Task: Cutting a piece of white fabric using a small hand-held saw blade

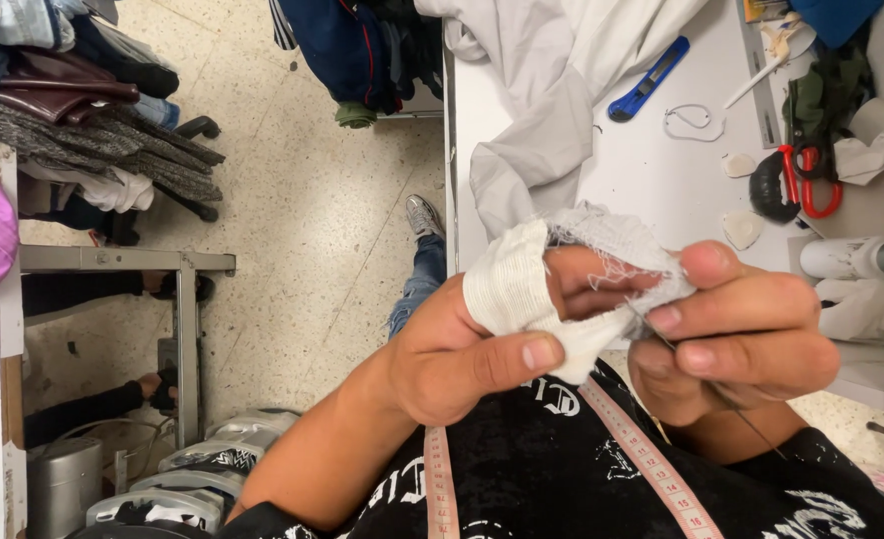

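The fingers [552,284] of the left hand [462,349] close on a frayed white cloth scrap [601,265], held above the table's near edge; a white bandage wraps one finger. The right hand [736,334] pinches a thin needle [731,399] at the scrap's edge. The stitching looks barely begun, with fraying unfinished. Red-handled scissors [811,185] and a blue utility knife [649,80] lie farther across the table [661,180].

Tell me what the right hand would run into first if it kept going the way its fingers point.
The right hand points leftward across the view, fingers pinching the white frayed cloth. Straight on, it would first meet the left hand, whose cloth-wrapped finger sits just beyond. Depth between them is unclear, but they look nearly touching.
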